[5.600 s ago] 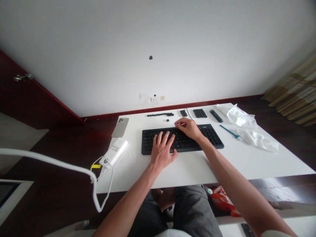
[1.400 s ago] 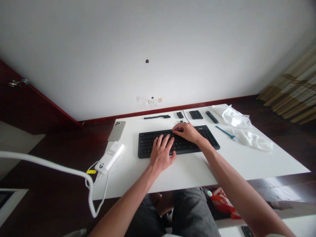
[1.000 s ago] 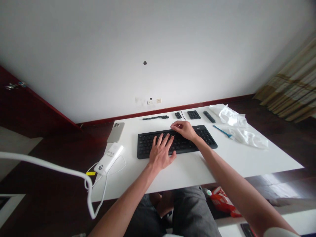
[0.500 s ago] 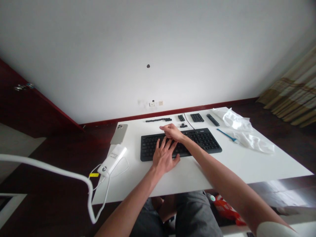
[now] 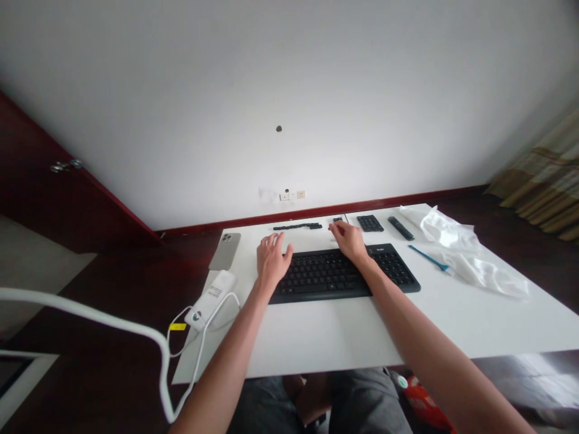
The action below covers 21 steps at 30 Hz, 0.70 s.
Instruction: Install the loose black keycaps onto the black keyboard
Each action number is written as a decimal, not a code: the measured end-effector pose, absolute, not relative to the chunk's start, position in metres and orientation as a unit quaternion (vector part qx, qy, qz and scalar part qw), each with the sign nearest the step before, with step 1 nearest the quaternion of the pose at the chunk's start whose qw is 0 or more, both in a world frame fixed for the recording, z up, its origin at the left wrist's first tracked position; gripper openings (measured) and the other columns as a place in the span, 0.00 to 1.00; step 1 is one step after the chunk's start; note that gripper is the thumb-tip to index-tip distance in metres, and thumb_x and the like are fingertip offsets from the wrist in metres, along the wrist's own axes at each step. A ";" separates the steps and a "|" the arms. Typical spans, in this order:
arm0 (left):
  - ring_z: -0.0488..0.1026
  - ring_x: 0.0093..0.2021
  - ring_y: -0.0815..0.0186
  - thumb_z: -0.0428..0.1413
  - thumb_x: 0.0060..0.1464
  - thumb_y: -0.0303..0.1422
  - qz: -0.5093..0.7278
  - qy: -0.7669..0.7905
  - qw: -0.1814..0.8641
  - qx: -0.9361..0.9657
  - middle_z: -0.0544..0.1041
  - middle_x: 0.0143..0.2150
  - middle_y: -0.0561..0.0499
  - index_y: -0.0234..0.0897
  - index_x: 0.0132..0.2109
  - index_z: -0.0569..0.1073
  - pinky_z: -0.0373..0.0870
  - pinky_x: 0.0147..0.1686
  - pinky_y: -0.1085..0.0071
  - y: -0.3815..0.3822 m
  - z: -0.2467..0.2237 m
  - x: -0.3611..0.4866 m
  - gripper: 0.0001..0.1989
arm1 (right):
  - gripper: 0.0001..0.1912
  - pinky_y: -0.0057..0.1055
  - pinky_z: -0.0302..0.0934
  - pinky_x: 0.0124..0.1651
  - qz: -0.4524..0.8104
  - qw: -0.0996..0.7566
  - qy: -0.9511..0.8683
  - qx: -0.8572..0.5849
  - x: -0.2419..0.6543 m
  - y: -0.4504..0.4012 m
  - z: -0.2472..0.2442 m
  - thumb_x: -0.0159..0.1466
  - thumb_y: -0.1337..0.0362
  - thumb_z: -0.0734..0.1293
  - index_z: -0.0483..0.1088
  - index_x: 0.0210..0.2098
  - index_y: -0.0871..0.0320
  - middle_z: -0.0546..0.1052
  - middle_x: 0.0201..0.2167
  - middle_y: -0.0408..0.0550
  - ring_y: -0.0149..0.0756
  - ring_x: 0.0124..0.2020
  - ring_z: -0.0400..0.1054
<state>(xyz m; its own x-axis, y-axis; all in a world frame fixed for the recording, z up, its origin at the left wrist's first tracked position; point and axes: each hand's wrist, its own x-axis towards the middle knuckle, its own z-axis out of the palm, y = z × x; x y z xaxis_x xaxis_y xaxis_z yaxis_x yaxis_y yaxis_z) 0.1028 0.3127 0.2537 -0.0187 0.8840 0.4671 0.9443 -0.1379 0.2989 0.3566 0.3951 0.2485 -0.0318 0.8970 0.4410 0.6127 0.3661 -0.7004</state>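
A black keyboard lies on the white table. Over its left end is my left hand, fingers apart and holding nothing. My right hand is above the keyboard's back edge, its fingers pinched together beside a small group of loose keycaps; whether something small is between them is hidden. Behind the keyboard runs a row of black keycaps. A block of number-pad keycaps sits to the right of my right hand.
At the left are a phone and a white power strip with a white cable. At the right lie a black remote-like object, a blue brush and crumpled clear plastic. A wall stands behind the table.
My hands have moved apart: the left went left and up to the keyboard's left end, the right moved right and back towards the small keycaps. The view has shifted slightly.
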 end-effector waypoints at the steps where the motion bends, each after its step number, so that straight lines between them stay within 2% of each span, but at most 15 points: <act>1: 0.71 0.61 0.53 0.50 0.70 0.42 -0.291 -0.680 0.027 -0.672 0.77 0.59 0.41 0.39 0.63 0.73 0.65 0.63 0.57 0.321 0.252 0.091 0.21 | 0.20 0.31 0.55 0.32 0.154 0.432 -0.710 -0.534 0.356 0.395 0.248 0.70 0.50 0.62 0.77 0.33 0.57 0.74 0.22 0.44 0.35 0.24 0.63; 4: 0.76 0.51 0.58 0.50 0.70 0.40 -0.319 -0.736 -0.051 -0.595 0.81 0.50 0.44 0.39 0.56 0.77 0.68 0.56 0.64 0.337 0.244 0.068 0.16 | 0.17 0.32 0.58 0.35 0.132 0.412 -0.740 -0.515 0.354 0.396 0.246 0.70 0.54 0.63 0.79 0.34 0.56 0.77 0.27 0.46 0.36 0.27 0.66; 8: 0.77 0.45 0.62 0.49 0.71 0.41 -0.329 -0.737 -0.092 -0.583 0.83 0.48 0.47 0.41 0.52 0.78 0.68 0.48 0.69 0.342 0.234 0.062 0.16 | 0.14 0.35 0.65 0.44 0.113 0.398 -0.764 -0.495 0.352 0.398 0.245 0.69 0.62 0.62 0.80 0.45 0.57 0.80 0.36 0.51 0.41 0.36 0.72; 15: 0.77 0.43 0.61 0.49 0.70 0.45 -0.340 -0.741 -0.126 -0.565 0.83 0.47 0.48 0.43 0.50 0.79 0.66 0.44 0.69 0.345 0.232 0.062 0.16 | 0.25 0.37 0.65 0.58 0.066 0.335 -0.812 -0.474 0.333 0.419 0.250 0.65 0.76 0.58 0.77 0.57 0.58 0.80 0.53 0.54 0.44 0.52 0.73; 21: 0.77 0.43 0.61 0.49 0.70 0.45 -0.340 -0.742 -0.124 -0.565 0.83 0.47 0.48 0.44 0.49 0.79 0.65 0.44 0.69 0.348 0.228 0.060 0.16 | 0.24 0.39 0.63 0.60 0.033 0.262 -0.835 -0.483 0.319 0.440 0.242 0.64 0.79 0.59 0.79 0.54 0.63 0.80 0.51 0.58 0.47 0.53 0.71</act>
<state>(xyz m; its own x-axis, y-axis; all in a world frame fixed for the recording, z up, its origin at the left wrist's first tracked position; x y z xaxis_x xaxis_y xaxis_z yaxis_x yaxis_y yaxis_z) 0.0600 0.3478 0.2285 -0.3313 0.9220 0.2005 0.7539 0.1309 0.6438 0.3185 0.4404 0.2419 -0.3953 0.8242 0.4054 0.7897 0.5304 -0.3082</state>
